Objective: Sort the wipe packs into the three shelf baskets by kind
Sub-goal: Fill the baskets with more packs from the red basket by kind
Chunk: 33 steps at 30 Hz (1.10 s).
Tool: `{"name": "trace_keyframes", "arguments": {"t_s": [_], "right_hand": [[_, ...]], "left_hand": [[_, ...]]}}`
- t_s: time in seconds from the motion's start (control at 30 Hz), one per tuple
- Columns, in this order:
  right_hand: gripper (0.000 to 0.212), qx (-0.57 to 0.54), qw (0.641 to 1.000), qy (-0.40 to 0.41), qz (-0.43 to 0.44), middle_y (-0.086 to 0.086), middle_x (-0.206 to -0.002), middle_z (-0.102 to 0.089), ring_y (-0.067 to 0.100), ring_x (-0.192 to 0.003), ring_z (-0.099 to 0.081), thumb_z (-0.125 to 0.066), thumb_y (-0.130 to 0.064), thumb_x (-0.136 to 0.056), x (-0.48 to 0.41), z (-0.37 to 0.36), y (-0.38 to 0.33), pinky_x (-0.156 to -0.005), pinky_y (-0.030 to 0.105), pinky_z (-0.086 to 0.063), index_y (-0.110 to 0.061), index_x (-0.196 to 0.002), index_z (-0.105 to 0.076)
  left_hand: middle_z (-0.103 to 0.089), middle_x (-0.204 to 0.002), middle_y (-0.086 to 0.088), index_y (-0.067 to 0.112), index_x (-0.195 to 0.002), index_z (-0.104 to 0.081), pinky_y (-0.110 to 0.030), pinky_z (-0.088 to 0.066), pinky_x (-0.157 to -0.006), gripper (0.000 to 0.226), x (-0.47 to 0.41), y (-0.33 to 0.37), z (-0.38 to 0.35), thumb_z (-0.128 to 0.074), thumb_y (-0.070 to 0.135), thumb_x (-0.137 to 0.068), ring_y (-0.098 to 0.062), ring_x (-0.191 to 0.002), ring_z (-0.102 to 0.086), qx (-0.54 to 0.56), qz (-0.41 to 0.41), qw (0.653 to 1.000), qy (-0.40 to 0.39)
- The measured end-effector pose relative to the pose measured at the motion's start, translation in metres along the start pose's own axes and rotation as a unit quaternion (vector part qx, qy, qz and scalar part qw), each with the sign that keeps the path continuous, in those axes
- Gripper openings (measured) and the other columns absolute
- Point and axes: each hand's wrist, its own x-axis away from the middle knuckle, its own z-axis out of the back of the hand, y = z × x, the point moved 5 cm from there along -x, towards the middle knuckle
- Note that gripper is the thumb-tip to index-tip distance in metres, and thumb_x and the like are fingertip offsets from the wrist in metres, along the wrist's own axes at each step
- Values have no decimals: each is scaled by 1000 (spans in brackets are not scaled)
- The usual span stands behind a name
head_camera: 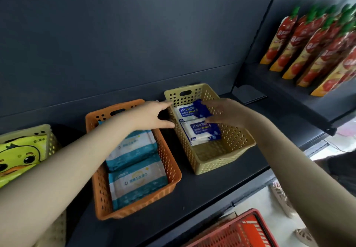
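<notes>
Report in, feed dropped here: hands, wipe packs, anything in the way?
Left hand open against tan basket rim. Right hand pinches alcohol wipe pack inside it, second pack lying in front. Nothing blocking.

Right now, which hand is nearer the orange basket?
Left. The left hand is by the orange basket, at its far corner; the right hand holds a pack over the tan basket.

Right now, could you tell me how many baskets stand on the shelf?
3: a pale yellow basket at the left edge, an orange basket in the middle, a tan basket on the right. More may sit out of frame.
</notes>
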Motion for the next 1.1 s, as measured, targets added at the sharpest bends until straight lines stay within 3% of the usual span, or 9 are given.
{"name": "trace_keyframes", "arguments": {"t_s": [0.13,0.3,0.4,0.5,0.67,0.83,0.97,1.1], "right_hand": [[48,-12,993,119,16,-7,-138,-52,16,-125,-51,-66,-34,-89,69,31,-38,-102,31,-37,-32,-135,-51],[39,-10,982,185,-27,-8,-128,-57,12,-113,-57,-63,-39,-90,169,-1,-66,-95,29,-47,-31,-128,-58],[38,4,982,179,-59,-6,-121,-61,15,-105,-60,-65,-37,-88,230,-44,-76,-94,32,-49,-27,-124,-61],[40,12,984,152,-97,-8,-122,-60,11,-105,-59,-64,-37,-89,286,-91,-81,-89,21,-44,-23,-126,-60],[42,13,981,110,-158,-5,-132,-57,12,-111,-58,-60,-37,-91,358,-155,-69,-90,21,-43,-21,-130,-58],[36,3,982,56,-181,-10,-120,-60,10,-107,-58,-58,-34,-93,397,-207,-37,-92,24,-43,-24,-128,-59],[35,-30,977,26,-210,-5,-128,-61,16,-114,-58,-59,-34,-92,406,-246,9,-97,31,-44,-24,-126,-61],[30,-64,976,-16,-209,-2,-126,-63,17,-114,-59,-56,-24,-94,397,-288,67,-94,27,-45,-19,-123,-63]], "left_hand": [[-40,-151,-1,23,-147,-37,-27,-29,-108,68,41,14,23,-64,43,-88,-19,-136,-39,23,-19,993,115],[-55,-136,3,23,-136,-49,-27,-42,-99,52,123,34,-4,-64,36,-89,-13,-119,-54,101,-73,985,117],[-57,-134,5,23,-134,-52,-26,-43,-99,46,177,46,-34,-63,33,-90,-10,-120,-53,115,-105,983,97],[-60,-129,5,24,-130,-56,-19,-40,-93,41,223,55,-67,-63,32,-90,-7,-115,-55,120,-118,983,74],[-59,-131,5,23,-129,-57,-26,-43,-98,41,272,73,-131,-60,37,-91,-11,-118,-55,93,-126,988,1],[-58,-132,3,22,-131,-56,-20,-40,-87,41,283,89,-201,-58,37,-93,-12,-118,-54,72,-119,988,-63],[-53,-139,3,20,-134,-53,-23,-39,-98,44,274,94,-258,-58,35,-93,-13,-125,-50,71,-92,987,-111],[-54,-134,3,20,-131,-55,-24,-41,-98,42,252,93,-316,-60,34,-92,-12,-120,-52,72,-42,989,-123]]}}
